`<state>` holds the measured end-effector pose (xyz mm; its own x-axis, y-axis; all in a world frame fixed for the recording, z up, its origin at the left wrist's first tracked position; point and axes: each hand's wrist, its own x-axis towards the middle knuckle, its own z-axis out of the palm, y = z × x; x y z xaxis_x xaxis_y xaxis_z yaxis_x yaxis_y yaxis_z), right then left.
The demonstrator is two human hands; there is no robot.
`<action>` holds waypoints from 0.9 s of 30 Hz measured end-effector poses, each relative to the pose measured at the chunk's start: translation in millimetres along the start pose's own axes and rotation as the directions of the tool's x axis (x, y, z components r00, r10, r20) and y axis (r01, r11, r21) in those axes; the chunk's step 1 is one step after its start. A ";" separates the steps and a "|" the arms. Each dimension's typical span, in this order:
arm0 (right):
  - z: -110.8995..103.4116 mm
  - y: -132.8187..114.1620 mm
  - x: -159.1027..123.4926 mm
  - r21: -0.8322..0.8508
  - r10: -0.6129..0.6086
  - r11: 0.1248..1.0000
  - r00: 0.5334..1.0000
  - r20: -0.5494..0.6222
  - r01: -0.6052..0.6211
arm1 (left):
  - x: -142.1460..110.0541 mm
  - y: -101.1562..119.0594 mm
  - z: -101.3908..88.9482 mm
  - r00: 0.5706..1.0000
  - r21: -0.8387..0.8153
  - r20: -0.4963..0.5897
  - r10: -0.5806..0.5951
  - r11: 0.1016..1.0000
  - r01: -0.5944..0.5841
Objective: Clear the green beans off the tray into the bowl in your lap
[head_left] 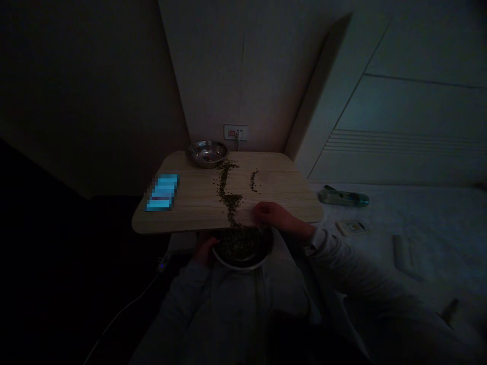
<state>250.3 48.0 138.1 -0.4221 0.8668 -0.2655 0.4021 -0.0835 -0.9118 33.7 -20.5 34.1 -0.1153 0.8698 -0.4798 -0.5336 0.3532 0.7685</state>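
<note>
Green beans or similar small round grains (224, 185) lie in a curved band across the wooden table (190, 215), reaching its near edge. A shorter arc of them lies to the right. Below that edge, in my lap, rests a round bowl (243, 265) with a pale rim, partly filled with the same grains. My left hand (205, 249) grips the bowl's left side, its thumb over the rim. My right hand (266, 215) is over the table's near edge, right of the grains, with fingers curled and slightly blurred. Whatever is in its fingers is hidden.
A steel bowl (207, 153) stands at the table's back left, and a lit phone (163, 192) lies on the left. A wall socket (235, 132) is behind. On the bed to the right are a green bottle (344, 197) and a small pack (352, 227). The room is dim.
</note>
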 end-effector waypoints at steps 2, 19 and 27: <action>1.4 1.3 -2.4 -0.010 -0.034 0.999 0.998 0.048 0.034 | -2.2 1.4 2.1 1.000 -0.011 0.005 -0.001 1.000 0.001; -25.4 -34.9 75.3 -0.173 -0.160 0.976 0.972 -0.173 0.130 | 5.5 -3.2 -9.4 0.998 0.032 0.048 -0.051 0.998 0.049; -12.0 -42.1 107.6 -0.363 -0.160 0.926 0.979 -0.125 0.105 | 4.3 -4.9 -15.0 0.998 0.020 0.056 0.010 1.000 -0.011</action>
<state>197.7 150.7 151.7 -0.3763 0.9235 -0.0746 0.6228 0.1925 -0.7583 23.2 -23.6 21.9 -0.0733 0.8911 -0.4478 -0.5152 0.3506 0.7821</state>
